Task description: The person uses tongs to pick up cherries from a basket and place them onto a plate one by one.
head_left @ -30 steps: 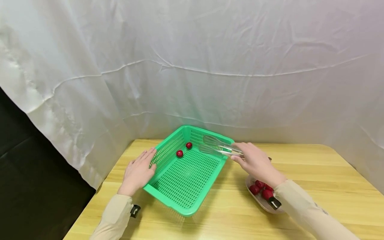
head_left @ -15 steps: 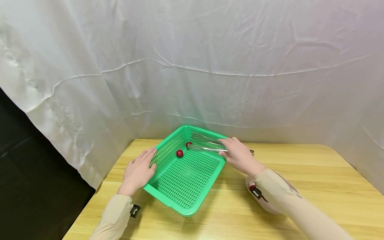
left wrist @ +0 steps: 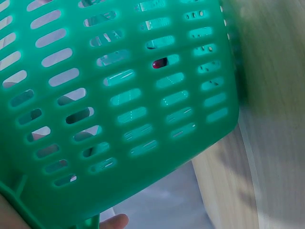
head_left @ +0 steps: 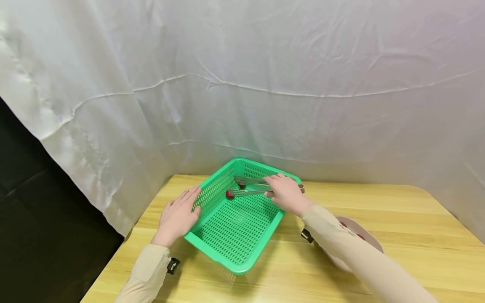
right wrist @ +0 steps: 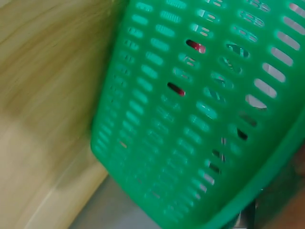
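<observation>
A green slotted plastic basket point(head_left: 239, 268) stands on the table in the head view. Across its left rim rests my left hand point(head_left: 177, 216), fingers extended and thumb toward the inside. My right hand point(head_left: 285, 192) grips a pair of metal tongs point(head_left: 250, 192) over the right side, their ends spread apart inside. Two small, round, red fruits lie near the back left: one fruit point(head_left: 229, 195) at the nearer tong tip, another fruit point(head_left: 241, 185) partly behind the farther one. Through slots in the right wrist view, red fruit point(right wrist: 177, 89) shows.
To the right, a pale shallow bowl point(head_left: 373, 243) with red fruits sits partly hidden under my right forearm. The wooden table point(head_left: 409, 227) extends around the basket. A white curtain point(head_left: 265, 126) hangs behind, close to the table's back edge.
My right hand has moved left with the tongs, bringing their ends from the basket's right side to the two fruits. The left hand keeps its place on the rim.
</observation>
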The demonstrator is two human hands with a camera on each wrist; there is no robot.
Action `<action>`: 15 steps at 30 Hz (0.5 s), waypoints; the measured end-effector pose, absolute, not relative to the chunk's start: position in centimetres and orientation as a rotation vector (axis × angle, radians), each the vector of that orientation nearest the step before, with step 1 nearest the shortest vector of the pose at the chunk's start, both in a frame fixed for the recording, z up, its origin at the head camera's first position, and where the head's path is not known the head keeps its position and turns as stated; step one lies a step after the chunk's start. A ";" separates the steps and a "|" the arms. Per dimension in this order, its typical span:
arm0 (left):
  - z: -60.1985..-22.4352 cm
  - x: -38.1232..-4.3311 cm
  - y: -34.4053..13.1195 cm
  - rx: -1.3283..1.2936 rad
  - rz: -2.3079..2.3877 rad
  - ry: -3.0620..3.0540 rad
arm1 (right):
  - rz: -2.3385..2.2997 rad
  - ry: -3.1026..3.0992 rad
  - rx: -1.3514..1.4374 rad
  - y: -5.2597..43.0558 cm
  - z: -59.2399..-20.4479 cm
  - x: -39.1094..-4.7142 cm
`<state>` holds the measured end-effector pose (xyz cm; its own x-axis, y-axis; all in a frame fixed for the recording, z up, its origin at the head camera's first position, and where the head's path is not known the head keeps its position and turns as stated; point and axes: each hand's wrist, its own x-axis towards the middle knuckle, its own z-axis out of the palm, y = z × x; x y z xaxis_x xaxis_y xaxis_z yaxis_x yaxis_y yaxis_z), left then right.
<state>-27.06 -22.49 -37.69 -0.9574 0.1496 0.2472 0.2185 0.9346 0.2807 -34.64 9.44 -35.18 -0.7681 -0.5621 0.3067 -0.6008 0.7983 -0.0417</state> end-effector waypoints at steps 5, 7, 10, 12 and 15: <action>-37.5 -27.1 -22.4 -0.281 -0.450 -2.866 | 0.171 -2.703 0.913 8.3 -35.5 -35.2; -37.5 -27.1 -22.4 -0.279 -0.448 -2.870 | 0.148 -2.714 0.909 7.9 -35.6 -35.4; -37.6 -27.0 -22.4 -0.277 -0.449 -2.874 | 0.120 -2.741 0.898 7.5 -35.7 -35.5; -37.7 -27.0 -22.3 -0.274 -0.451 -2.875 | 0.111 -2.753 0.896 7.2 -35.8 -35.6; -37.8 -26.9 -22.3 -0.269 -0.457 -2.876 | 0.112 -2.761 0.906 6.9 -35.8 -35.6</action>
<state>-26.88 -22.30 -37.76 -0.9599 0.1449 0.2401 0.2122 0.9350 0.2842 -35.57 6.87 -35.80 -0.7815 -0.5745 0.2433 -0.5924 0.8056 -0.0003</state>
